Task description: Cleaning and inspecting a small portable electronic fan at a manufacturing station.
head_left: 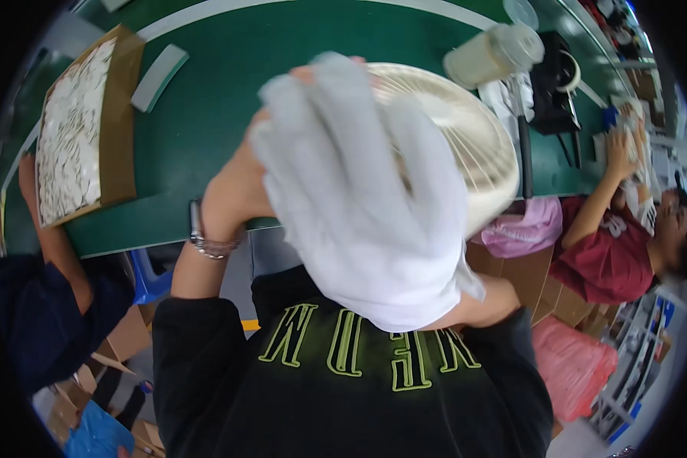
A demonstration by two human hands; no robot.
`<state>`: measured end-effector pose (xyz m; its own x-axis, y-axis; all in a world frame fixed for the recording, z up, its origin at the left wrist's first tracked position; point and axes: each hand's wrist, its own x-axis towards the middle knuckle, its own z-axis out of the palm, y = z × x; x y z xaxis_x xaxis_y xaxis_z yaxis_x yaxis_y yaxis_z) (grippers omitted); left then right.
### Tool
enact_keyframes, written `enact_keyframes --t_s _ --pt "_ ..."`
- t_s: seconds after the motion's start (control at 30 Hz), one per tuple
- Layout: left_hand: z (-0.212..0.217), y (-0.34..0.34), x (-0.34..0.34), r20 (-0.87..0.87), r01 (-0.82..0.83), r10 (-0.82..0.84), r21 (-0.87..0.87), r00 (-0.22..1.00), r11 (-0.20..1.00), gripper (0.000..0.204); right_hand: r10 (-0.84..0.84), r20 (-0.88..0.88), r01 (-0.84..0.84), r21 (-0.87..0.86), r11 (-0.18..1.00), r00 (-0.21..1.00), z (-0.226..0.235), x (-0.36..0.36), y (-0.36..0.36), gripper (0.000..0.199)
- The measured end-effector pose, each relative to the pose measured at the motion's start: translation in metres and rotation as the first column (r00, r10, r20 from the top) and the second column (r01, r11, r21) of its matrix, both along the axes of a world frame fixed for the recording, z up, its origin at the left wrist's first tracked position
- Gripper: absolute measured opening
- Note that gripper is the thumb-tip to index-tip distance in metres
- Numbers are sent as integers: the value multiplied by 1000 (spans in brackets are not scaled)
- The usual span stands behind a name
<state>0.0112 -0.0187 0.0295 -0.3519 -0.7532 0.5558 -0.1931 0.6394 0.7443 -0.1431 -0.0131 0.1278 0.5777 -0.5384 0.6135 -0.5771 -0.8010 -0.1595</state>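
Looks like mid-wipe to me; the left hand (244,175) props up a cream fan grille (466,137) by its edge, held above the near edge of the green counter (206,130), and a white cloth (359,206) is draped over most of its face; the right hand (481,301) is mostly buried under the cloth, so can't tell how its fingers sit; I'd guess turning the grille for the uncovered part is what's called for. Around: a box of white bits (72,130) to the left, a plastic jug (492,53) behind, and a co-worker (611,244) close on the right.
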Motion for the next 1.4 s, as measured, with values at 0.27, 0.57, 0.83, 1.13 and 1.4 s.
enact_keyframes --t_s 0.27,0.57,0.83,1.13,1.4 --pt "-2 -4 -10 -117 -69 41 -251 992 966 71 -275 407 94 410 907 871 -25 -77 5 31" --pt "-3 3 -12 -161 -121 86 -226 983 967 75 -447 623 36 558 829 642 5 -108 -71 35" --pt "1 5 -12 -158 -115 84 -201 984 973 75 -64 126 47 132 990 990 -20 -128 -141 28" --pt "1 5 -11 -140 -77 56 -150 989 986 77 -291 -65 296 320 900 955 -18 -133 -149 29" --pt "-2 5 -12 -156 -81 58 -148 986 986 80 -319 -286 393 254 884 904 -8 -129 -149 34"
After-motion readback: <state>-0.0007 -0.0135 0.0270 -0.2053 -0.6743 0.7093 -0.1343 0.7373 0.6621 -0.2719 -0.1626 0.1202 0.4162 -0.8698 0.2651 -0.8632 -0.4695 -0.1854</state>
